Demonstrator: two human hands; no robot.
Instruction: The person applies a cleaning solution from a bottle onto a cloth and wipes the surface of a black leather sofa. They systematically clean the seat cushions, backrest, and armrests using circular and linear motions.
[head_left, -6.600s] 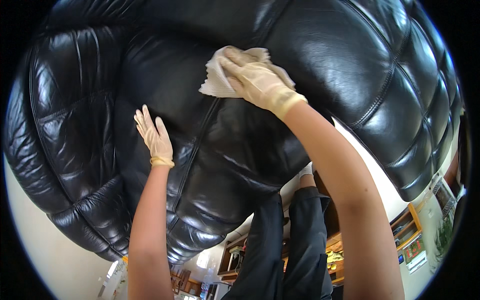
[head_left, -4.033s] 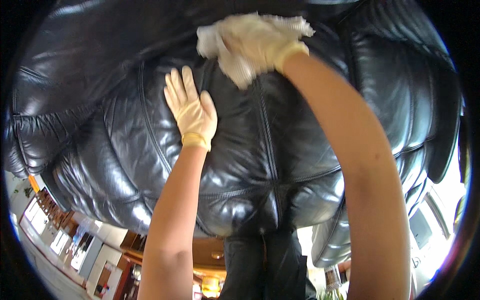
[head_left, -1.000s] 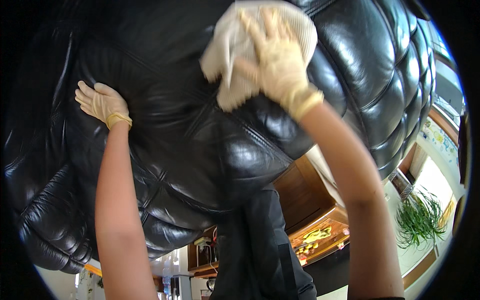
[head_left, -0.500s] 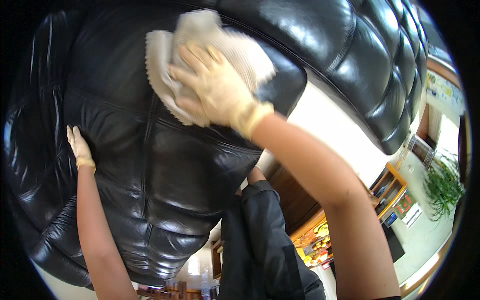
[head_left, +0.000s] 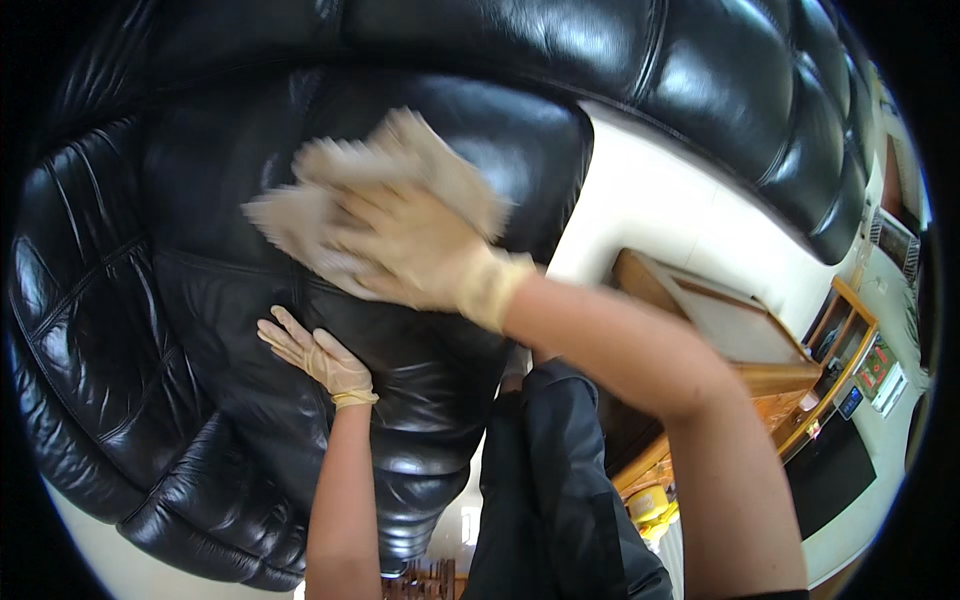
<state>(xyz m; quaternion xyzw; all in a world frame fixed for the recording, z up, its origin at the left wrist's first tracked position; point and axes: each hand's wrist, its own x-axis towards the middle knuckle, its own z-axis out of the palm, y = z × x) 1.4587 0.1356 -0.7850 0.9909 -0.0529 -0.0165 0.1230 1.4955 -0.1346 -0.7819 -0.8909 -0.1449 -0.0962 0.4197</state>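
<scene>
A black leather sofa (head_left: 220, 330) with stitched, padded sections fills much of the view. On its seat, near the far part, lies a bunched beige ribbed cloth (head_left: 420, 160), blurred by motion. My right hand (head_left: 425, 245), in a pale cream glove, holds the cloth from above and presses it against the leather, fingers over its folds. My left hand (head_left: 318, 358), gloved the same way, rests on the seat to the lower left of the cloth. Its fingers are stretched out, with nothing in them.
The padded sofa backrest (head_left: 560, 50) curves along the far side. To my right stand a brown wooden table (head_left: 720, 310) and a wooden shelf unit (head_left: 845, 345), with a dark flat panel (head_left: 830, 480) close by. My legs in dark trousers (head_left: 550, 480) are below.
My right hand has swept the cloth left and nearer across the seat. My left hand has shifted right and a little nearer along the leather. The view has turned somewhat.
</scene>
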